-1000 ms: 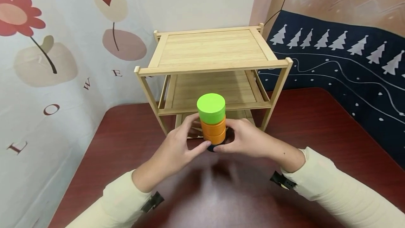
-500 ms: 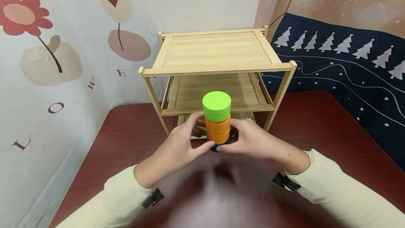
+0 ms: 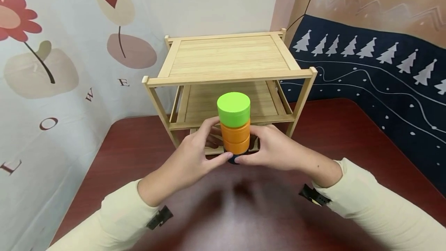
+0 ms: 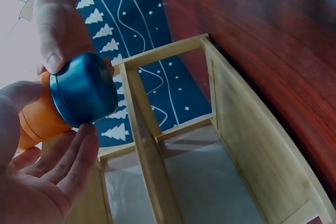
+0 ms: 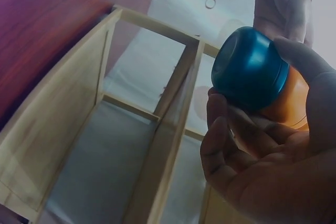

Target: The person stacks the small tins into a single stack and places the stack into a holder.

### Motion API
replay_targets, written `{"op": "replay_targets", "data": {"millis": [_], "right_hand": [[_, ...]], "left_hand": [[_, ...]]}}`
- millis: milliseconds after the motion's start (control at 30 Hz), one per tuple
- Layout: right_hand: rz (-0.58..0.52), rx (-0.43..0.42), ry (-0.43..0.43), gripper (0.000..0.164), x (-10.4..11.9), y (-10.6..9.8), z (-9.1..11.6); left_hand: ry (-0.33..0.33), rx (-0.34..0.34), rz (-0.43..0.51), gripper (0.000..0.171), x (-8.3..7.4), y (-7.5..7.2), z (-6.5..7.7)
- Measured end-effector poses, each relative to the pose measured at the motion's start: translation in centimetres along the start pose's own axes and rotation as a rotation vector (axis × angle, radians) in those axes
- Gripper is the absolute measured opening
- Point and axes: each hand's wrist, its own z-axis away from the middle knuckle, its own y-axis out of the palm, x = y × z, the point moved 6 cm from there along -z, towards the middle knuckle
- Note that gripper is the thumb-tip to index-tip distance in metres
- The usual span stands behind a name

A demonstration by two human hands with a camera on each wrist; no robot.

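Note:
Both hands hold an upright cylindrical stack (image 3: 235,134) over the table in the head view. It has a bright green cylinder (image 3: 234,108) on top, an orange middle part (image 3: 236,138) with a groove around it, and a dark blue cup-like base (image 4: 86,90). My left hand (image 3: 191,152) grips it from the left, thumb at the base and fingers behind. From the right, my right hand (image 3: 278,148) holds it the same way, its fingers curled around the lower part in the right wrist view. The two thumbs nearly meet at the front of the base.
A light wooden rack (image 3: 228,55) with several tiers stands behind the stack on the dark red table (image 3: 115,158). White cloth with printed flowers (image 3: 132,51) hangs at the left and back. A dark blue panel with white trees (image 3: 366,47) is at the right.
The hands have raised the stack slightly, so it covers more of the rack's middle shelf. The grip looks the same. The head view shifts a little sideways.

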Motion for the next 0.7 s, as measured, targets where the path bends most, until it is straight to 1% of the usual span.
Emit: {"op": "replay_targets", "data": {"millis": [67,333,467,600,700], "right_hand": [[0.004,-0.001,0.004,0.049,0.3,-0.3,0.0],[0.013,-0.002,0.021,0.051,1.5,-1.4,-0.3],[0.022,-0.01,0.019,0.05,2.2,-2.1,-0.4],[0.026,-0.024,0.018,0.05,2.7,-2.6,-0.6],[0.031,-0.027,0.022,0.051,2.9,-2.9,-0.7]], "left_hand": [[0.007,-0.016,-0.025,0.079,-0.2,-0.3,0.0],[-0.004,-0.047,0.033,0.078,-1.0,-1.3,-0.3],[-0.003,-0.05,0.063,0.077,-1.3,-1.7,-0.5],[0.007,-0.056,0.059,0.077,-1.7,-2.3,-0.9],[-0.001,-0.056,0.058,0.076,-1.8,-2.6,-1.1]]}}
